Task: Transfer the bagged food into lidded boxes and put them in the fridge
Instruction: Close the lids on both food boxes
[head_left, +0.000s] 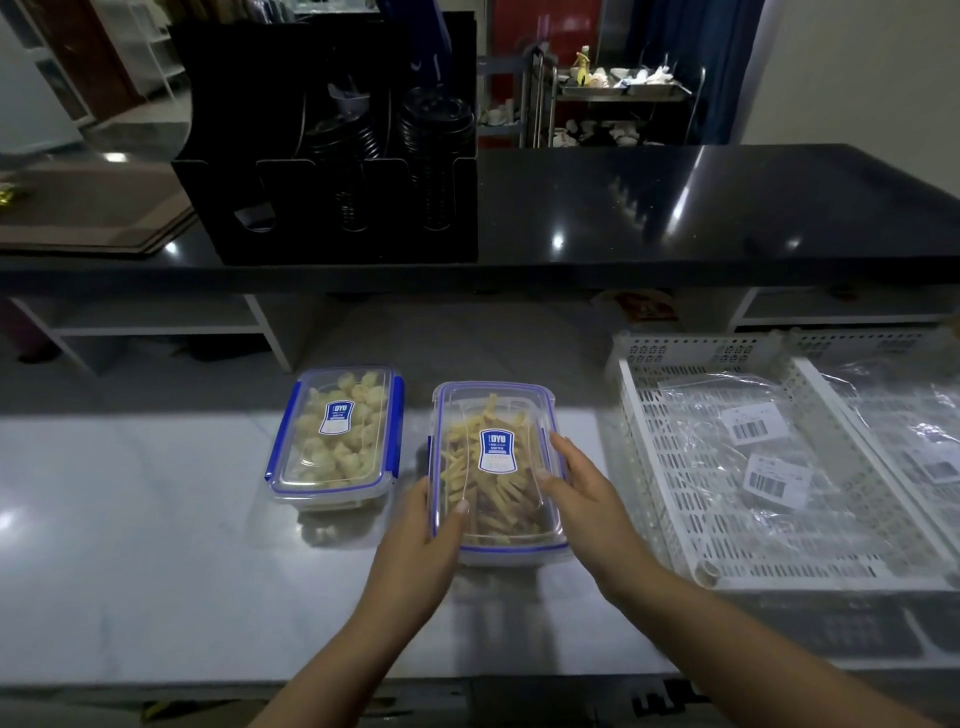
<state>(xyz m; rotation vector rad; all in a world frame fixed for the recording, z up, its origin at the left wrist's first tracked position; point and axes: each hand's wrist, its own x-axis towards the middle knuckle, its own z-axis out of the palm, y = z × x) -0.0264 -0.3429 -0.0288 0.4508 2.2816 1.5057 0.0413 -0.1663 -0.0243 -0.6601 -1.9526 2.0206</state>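
— so, what fills the frame, biggest first?
— across the upper half runs a dark glossy counter (675, 208), with a black organiser (332, 156) of stacked dark lids at upper left. below it, a pale shiny worktop (130, 519) spans the lower half.
— and on the right?
— a white perforated tray (727, 545) sits at right of centre, with crumpled clear bags (727, 415) bearing barcode labels lying in it. a second like tray shows at the far right edge.
— where are the food boxes?
— two clear lidded boxes stand on the worktop near the middle. the box of fries (496, 467) is at centre, its lid on, a blue label on top. the box of pale pieces (335, 436) stands just to its left, apart from it, its blue side clips down.
— the hands?
— both come up from the bottom of the frame to the box of fries. the left hand (421, 545) grips its lower left side, thumb lying over the lid. the right hand (582, 488) holds its right edge, fingers along the side and thumb on the lid.
— are that box's clips fastened?
— cannot tell; the hands cover the sides.
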